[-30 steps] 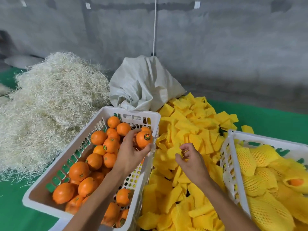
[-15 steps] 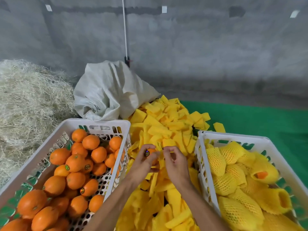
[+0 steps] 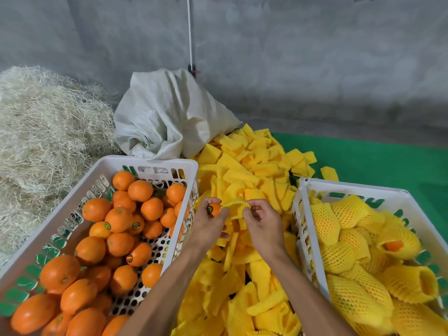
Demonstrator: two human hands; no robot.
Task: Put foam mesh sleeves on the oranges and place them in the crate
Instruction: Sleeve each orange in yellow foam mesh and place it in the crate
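Observation:
My left hand [image 3: 210, 223] grips a small orange [image 3: 214, 209] with a dark sticker, held over the pile of flat yellow foam mesh sleeves [image 3: 244, 180]. My right hand [image 3: 260, 220] pinches the rim of one yellow sleeve [image 3: 234, 205], which is stretched between both hands with its mouth against the orange. A white crate [image 3: 155, 163] on the left holds several bare oranges [image 3: 121, 219]. The white crate [image 3: 344, 186] on the right holds several oranges wrapped in sleeves [image 3: 349, 210].
A heap of pale wood wool [image 3: 46, 141] lies at the left. A crumpled white sack [image 3: 167, 117] leans behind the sleeve pile against a grey concrete wall. Green cloth [image 3: 378, 163] covers the surface at the right.
My left hand lifted an orange out of the left crate and carried it over the sleeve pile. My right hand picked up a sleeve, now stretched open against the orange.

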